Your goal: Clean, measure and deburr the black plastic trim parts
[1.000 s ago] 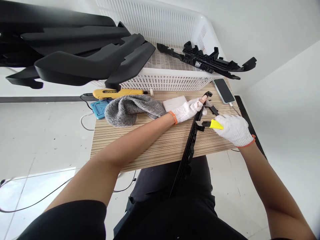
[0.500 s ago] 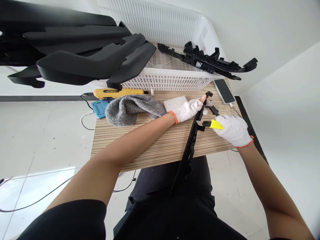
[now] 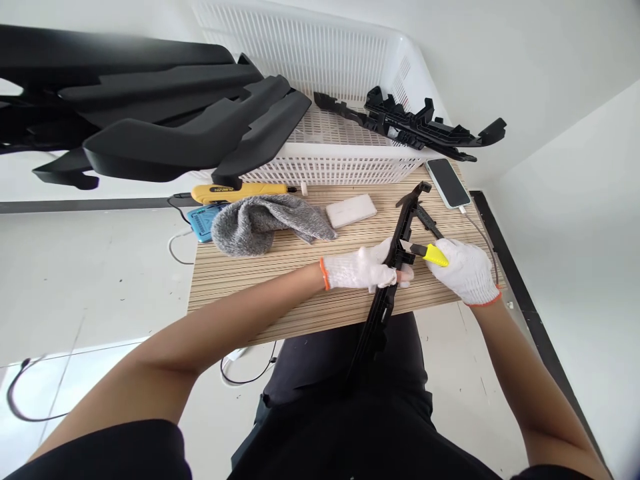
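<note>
A long black plastic trim part lies slanted across the striped wooden board, from near the phone down to my lap. My left hand, in a white knit glove, is wrapped round the middle of that part. My right hand, also gloved, grips a yellow utility knife. The knife's blade points left and touches the part just above my left hand.
A white slatted basket stands behind the board with black trim parts across it; larger black panels overhang at left. On the board lie a grey cloth, a white block, a yellow tool and a phone with cable.
My left hand slid down the black part from its far end to its middle and closed round it. The right hand with the knife stayed at the part.
</note>
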The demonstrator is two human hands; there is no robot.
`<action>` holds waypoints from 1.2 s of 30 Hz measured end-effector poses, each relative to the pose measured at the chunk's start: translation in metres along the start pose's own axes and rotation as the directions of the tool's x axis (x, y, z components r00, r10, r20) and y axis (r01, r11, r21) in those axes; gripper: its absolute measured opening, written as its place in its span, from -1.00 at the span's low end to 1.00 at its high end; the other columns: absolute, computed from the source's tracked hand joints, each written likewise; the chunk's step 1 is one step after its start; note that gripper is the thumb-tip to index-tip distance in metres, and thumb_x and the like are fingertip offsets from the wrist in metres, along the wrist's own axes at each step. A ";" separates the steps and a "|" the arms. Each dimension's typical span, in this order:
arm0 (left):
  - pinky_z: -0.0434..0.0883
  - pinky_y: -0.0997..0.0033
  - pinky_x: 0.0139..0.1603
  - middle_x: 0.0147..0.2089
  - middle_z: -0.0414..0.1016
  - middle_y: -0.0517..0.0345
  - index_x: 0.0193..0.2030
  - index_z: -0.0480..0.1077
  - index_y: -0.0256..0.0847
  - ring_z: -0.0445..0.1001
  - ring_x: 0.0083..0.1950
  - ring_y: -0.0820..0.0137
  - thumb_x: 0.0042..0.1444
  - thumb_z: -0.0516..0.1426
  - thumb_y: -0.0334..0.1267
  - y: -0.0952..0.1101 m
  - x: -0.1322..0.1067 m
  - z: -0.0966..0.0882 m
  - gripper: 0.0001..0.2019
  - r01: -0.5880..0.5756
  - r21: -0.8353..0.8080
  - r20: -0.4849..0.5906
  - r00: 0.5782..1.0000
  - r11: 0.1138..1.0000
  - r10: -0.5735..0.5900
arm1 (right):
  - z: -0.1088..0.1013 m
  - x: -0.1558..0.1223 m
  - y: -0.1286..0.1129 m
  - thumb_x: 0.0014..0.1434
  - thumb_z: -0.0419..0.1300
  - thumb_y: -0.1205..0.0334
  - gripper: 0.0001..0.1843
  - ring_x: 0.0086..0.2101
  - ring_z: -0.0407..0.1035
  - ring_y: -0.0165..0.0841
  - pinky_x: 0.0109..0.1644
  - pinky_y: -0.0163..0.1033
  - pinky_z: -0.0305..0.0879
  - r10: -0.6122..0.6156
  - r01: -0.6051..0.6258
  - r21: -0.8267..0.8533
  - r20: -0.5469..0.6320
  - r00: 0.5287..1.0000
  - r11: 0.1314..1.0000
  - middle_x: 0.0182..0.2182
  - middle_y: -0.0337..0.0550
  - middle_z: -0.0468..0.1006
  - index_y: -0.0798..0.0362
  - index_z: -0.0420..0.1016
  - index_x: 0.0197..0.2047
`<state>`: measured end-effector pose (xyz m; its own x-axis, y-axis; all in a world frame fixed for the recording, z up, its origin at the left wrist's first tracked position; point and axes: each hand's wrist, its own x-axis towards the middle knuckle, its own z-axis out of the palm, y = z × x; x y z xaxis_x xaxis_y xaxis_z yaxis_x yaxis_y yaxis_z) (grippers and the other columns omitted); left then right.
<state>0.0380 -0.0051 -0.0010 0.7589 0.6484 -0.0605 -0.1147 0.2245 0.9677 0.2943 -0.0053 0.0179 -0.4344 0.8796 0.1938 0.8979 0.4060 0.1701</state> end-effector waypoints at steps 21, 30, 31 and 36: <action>0.43 0.50 -0.45 -0.35 0.39 0.24 0.02 0.24 -0.25 0.48 -0.48 0.52 0.38 0.08 -0.04 0.002 -0.006 -0.007 -0.70 -0.037 0.110 -0.020 0.999 0.993 0.039 | 0.017 -0.012 -0.012 0.22 0.11 0.06 -0.74 -0.50 0.27 -0.34 -0.39 -0.21 -0.03 0.069 -0.064 0.127 -0.033 0.997 0.990 -0.55 -0.18 0.42 0.01 0.39 -0.43; 0.42 0.48 -0.43 -0.32 0.43 0.20 -0.02 0.20 -0.23 0.52 -0.45 0.49 0.38 0.09 0.06 -0.003 -0.008 -0.009 -0.64 -0.060 0.145 -0.017 0.998 0.988 0.063 | 0.016 -0.012 -0.013 0.22 0.11 0.05 -0.73 -0.51 0.27 -0.34 -0.39 -0.22 -0.02 0.077 -0.074 0.093 -0.025 0.997 0.993 -0.54 -0.16 0.45 0.02 0.42 -0.42; 0.42 0.48 -0.44 -0.31 0.44 0.20 -0.02 0.20 -0.23 0.53 -0.45 0.48 0.37 0.09 0.06 -0.002 -0.008 -0.009 -0.64 -0.045 0.146 -0.018 0.999 0.988 0.048 | 0.016 -0.012 -0.013 0.21 0.11 0.05 -0.73 -0.52 0.27 -0.34 -0.39 -0.22 -0.02 0.072 -0.070 0.093 -0.025 0.997 0.993 -0.54 -0.16 0.45 0.02 0.42 -0.42; 0.41 0.50 -0.44 -0.35 0.43 0.24 -0.04 0.21 -0.22 0.52 -0.46 0.50 0.35 0.12 0.06 -0.001 -0.007 -0.008 -0.64 -0.046 0.114 -0.021 0.999 0.992 0.049 | 0.013 -0.012 -0.014 0.21 0.11 0.05 -0.73 -0.51 0.28 -0.34 -0.40 -0.22 -0.01 0.063 -0.062 0.106 -0.012 0.998 0.992 -0.54 -0.16 0.46 0.02 0.40 -0.43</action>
<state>0.0272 -0.0040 -0.0039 0.7384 0.6741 -0.0181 -0.0757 0.1095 0.9911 0.2882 -0.0183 0.0006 -0.3773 0.9006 0.2156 0.9255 0.3748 0.0541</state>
